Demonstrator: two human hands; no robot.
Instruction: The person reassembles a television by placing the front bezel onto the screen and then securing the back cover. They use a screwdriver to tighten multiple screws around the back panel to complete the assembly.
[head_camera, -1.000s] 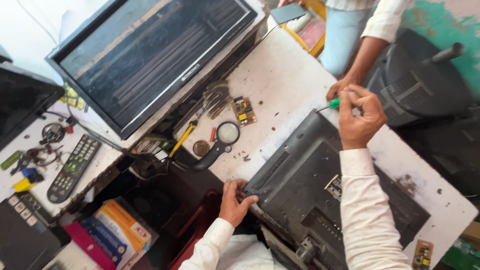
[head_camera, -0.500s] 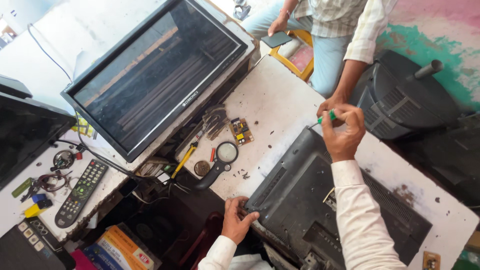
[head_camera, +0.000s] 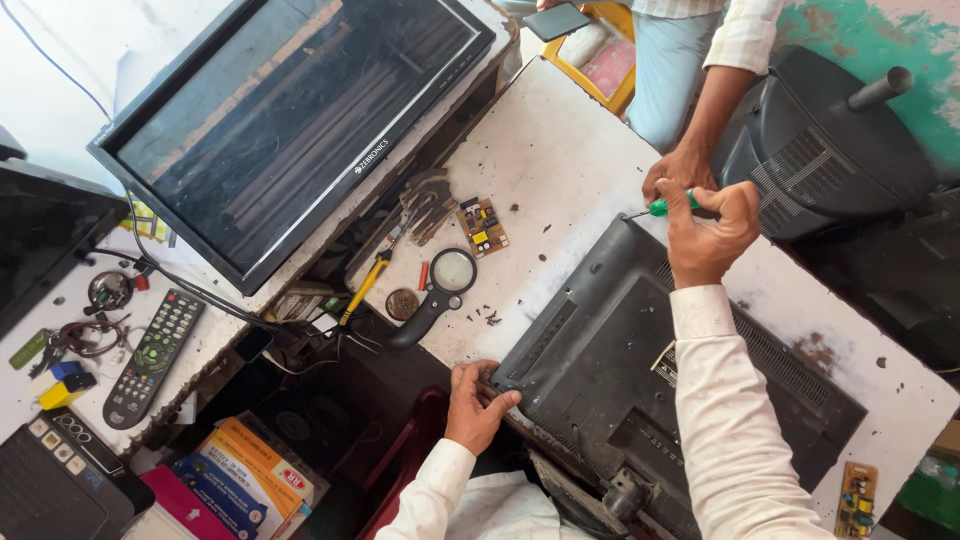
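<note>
On the white surface (head_camera: 560, 170), the black monitor (head_camera: 640, 390) is lying face down. Your right hand (head_camera: 708, 232) is gripping a green screwdriver (head_camera: 662, 207); your left hand (head_camera: 476, 402) is clasping its edge.

We see a black flat screen (head_camera: 300, 130), dark, upper left of both hands; orange-and-blue boxes (head_camera: 240, 480) lie lower left.

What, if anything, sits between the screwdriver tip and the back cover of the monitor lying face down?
Nothing visible: the right hand holds the green screwdriver right at the monitor's back cover corner. Another person's hand rests just beside it.
</note>
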